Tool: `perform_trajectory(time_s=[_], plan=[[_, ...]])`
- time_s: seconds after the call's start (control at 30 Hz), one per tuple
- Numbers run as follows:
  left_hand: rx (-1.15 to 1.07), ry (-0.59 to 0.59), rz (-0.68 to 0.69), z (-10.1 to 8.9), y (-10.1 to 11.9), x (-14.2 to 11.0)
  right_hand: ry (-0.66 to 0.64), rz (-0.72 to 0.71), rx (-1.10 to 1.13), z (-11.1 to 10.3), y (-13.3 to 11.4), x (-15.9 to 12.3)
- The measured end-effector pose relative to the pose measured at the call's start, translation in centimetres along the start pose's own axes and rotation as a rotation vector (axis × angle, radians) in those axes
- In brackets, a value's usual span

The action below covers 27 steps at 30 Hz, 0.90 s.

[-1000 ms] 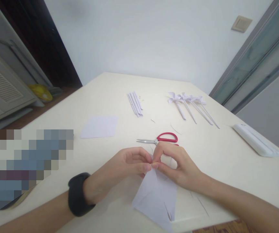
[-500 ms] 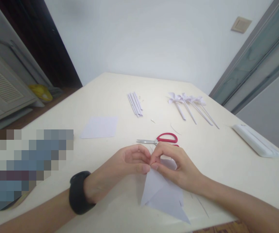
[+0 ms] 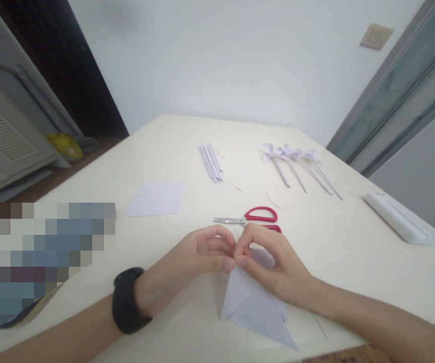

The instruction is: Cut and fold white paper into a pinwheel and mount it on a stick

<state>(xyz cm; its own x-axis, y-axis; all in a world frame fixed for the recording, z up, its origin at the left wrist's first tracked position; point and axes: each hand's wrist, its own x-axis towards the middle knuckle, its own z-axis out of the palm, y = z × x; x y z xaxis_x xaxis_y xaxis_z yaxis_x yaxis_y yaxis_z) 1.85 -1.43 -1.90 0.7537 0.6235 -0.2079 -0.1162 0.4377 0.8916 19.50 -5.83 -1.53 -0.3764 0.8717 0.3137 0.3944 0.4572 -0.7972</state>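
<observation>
My left hand (image 3: 195, 262) and my right hand (image 3: 272, 264) meet fingertip to fingertip near the table's front edge. Both pinch the top of a folded white paper piece (image 3: 251, 307), whose flaps hang down towards me over the table. A black band (image 3: 126, 300) sits on my left wrist. Red-handled scissors (image 3: 253, 218) lie shut on the table just beyond my fingers.
The cream table (image 3: 354, 252) also bears a white paper square (image 3: 156, 198), several rolled paper sticks (image 3: 210, 161), several finished paper pinwheels (image 3: 296, 161) and a long white box (image 3: 401, 218) at the right. A pixelated patch covers the left front.
The paper's hanging flaps have swung from pointing down at me to pointing right, while both hands kept pinching its top in nearly the same place.
</observation>
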Motion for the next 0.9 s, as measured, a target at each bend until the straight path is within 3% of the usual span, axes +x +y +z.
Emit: perform_trajectory(time_s=[0.57,0.9], plan=[[0.006,0.056,0.068,0.46,-0.12,-0.28,0.012,0.056,0.160,-0.18,-0.19,0.39],[0.028,0.098,0.008,0.24,0.05,-0.16,-0.024,0.048,0.132,-0.36,0.09,0.45]])
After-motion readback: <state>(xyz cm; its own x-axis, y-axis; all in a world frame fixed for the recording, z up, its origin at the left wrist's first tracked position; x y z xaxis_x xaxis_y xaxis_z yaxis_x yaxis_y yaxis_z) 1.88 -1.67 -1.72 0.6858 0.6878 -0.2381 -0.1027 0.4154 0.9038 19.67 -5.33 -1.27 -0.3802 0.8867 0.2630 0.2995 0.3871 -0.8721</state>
